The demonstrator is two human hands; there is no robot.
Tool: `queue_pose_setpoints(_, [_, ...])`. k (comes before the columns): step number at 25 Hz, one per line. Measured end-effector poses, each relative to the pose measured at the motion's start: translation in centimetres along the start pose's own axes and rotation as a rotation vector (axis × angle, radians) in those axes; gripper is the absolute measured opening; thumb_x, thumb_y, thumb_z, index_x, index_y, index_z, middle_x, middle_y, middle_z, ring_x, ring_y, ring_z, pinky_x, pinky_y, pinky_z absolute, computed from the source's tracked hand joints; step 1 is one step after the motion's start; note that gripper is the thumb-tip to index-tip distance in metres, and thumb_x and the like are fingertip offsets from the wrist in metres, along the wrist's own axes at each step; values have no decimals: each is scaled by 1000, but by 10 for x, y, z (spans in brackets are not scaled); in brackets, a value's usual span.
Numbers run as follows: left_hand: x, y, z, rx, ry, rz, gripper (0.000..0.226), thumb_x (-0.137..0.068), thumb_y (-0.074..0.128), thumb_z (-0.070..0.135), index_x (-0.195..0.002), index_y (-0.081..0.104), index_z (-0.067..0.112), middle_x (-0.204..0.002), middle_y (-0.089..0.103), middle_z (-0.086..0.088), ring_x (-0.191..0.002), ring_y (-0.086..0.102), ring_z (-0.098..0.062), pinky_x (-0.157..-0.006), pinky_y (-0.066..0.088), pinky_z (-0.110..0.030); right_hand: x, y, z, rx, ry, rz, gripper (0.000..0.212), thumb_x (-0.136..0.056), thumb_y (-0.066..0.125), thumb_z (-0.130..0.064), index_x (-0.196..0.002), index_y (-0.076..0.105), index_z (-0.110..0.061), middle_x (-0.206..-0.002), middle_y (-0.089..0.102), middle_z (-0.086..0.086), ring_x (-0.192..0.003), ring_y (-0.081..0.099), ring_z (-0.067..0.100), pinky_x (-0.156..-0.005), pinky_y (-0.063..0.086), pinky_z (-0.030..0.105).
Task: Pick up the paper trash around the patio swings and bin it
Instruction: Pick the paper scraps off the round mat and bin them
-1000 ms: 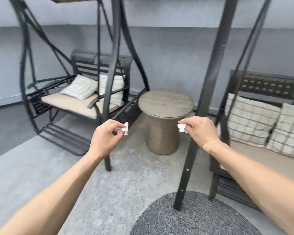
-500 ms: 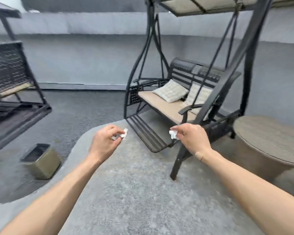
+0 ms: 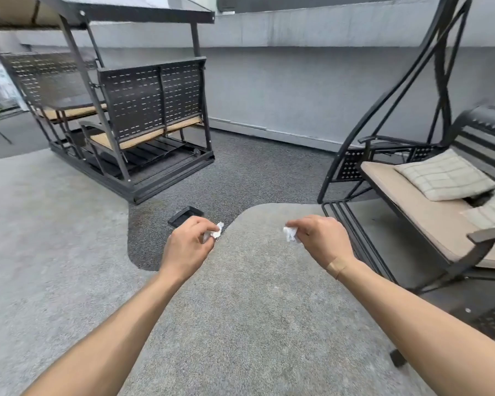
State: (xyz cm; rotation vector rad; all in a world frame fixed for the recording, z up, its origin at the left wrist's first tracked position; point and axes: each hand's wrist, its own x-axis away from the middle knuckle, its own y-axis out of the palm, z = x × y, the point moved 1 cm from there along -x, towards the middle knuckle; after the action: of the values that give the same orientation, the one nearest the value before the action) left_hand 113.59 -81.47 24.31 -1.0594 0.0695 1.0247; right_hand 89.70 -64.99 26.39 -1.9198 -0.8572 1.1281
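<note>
White crumpled paper in both hands. Left hand pinches one paper wad between thumb and curled fingers, wad sticking out toward the right side of the fist. Right hand grips a second paper wad, fingers curled round it, paper showing at the left edge of the fist. Both arms extended forward, hands level with each other and apart. Tan bandage across the right wrist.

Bin: dark rim, sits on the dark speckled floor just beyond the left hand, which partly covers it. Only the top opening is visible; contents can't be made out.

Light grey rug under both arms, curved edge meeting the dark floor near the bin.

Left rear: black metal glider swing, perforated backrests, tan seat pads, flat canopy on top. Right: second black swing, beige seat cushion, checked pillow lying on it. Grey wall behind both.
</note>
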Motion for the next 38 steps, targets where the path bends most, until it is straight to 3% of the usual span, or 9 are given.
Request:
queue_pose_setpoints(8, [-78, 4, -68, -139, -193, 126, 18, -83, 70, 7, -93, 74, 22, -100, 67, 11, -91, 63, -10, -81, 53, -33, -148, 65, 14, -55, -159, -55, 25, -86, 64, -19, -100, 73, -37, -92, 73, -9, -89, 66, 18, -64, 47, 28])
queue_pose_setpoints(21, [-207, 35, -147, -202, -379, 171, 17, -83, 71, 10, -95, 74, 22, -103, 66, 8, -92, 61, -12, -82, 51, -33, -334, 156, 42, -24, -299, -116, 20, -90, 58, -32, -103, 69, -43, -87, 70, -12, -90, 62, 16, -64, 49, 31])
queue_pose_setpoints(38, [-357, -24, -406, -46, -476, 169, 19, -81, 74, 25, -98, 72, 33, -100, 57, 28, -96, 54, 6, -84, 39, -18, -562, 338, -106, -5, -360, -101, 15, -88, 63, -33, -102, 69, -36, -86, 70, -9, -85, 63, 17, -61, 49, 31])
